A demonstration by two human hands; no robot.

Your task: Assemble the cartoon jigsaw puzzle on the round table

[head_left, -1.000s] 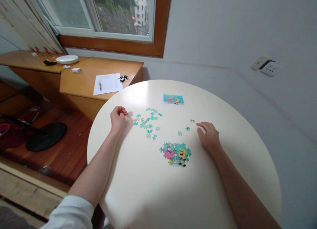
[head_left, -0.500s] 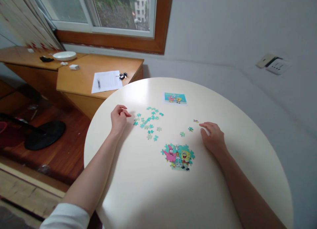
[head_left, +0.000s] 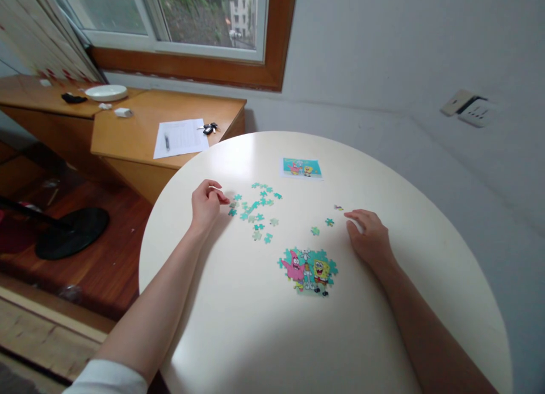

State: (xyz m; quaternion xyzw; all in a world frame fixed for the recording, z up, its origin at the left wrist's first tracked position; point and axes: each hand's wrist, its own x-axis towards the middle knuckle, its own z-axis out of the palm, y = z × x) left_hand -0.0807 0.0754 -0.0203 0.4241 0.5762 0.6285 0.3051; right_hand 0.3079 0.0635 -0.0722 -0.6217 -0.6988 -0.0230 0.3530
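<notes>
My left hand [head_left: 205, 204] rests on the round cream table [head_left: 264, 337], its fingers curled into a pinch. The fingertips sit at the left edge of a scatter of loose teal puzzle pieces [head_left: 255, 209]; whether they hold one is hidden. My right hand [head_left: 369, 235] lies flat and loose on the table, holding nothing. Its index finger points toward a small coloured piece [head_left: 338, 207]. Two more single pieces [head_left: 315, 230] lie just left of it. The part-built cartoon puzzle [head_left: 309, 267] sits between my arms. A small reference picture [head_left: 301, 168] lies farther back.
A wooden desk [head_left: 128, 138] stands behind the table on the left, with a sheet of paper and pen [head_left: 179, 137], keys [head_left: 208, 128] and a white plate [head_left: 106, 92]. A black round stand base [head_left: 72, 232] sits on the floor. A wall socket [head_left: 468, 107] is at the right.
My left hand has moved right toward the loose pieces; the small piece seen at its fingertips a second ago no longer shows. The right hand has stayed put. The camera shifted slightly.
</notes>
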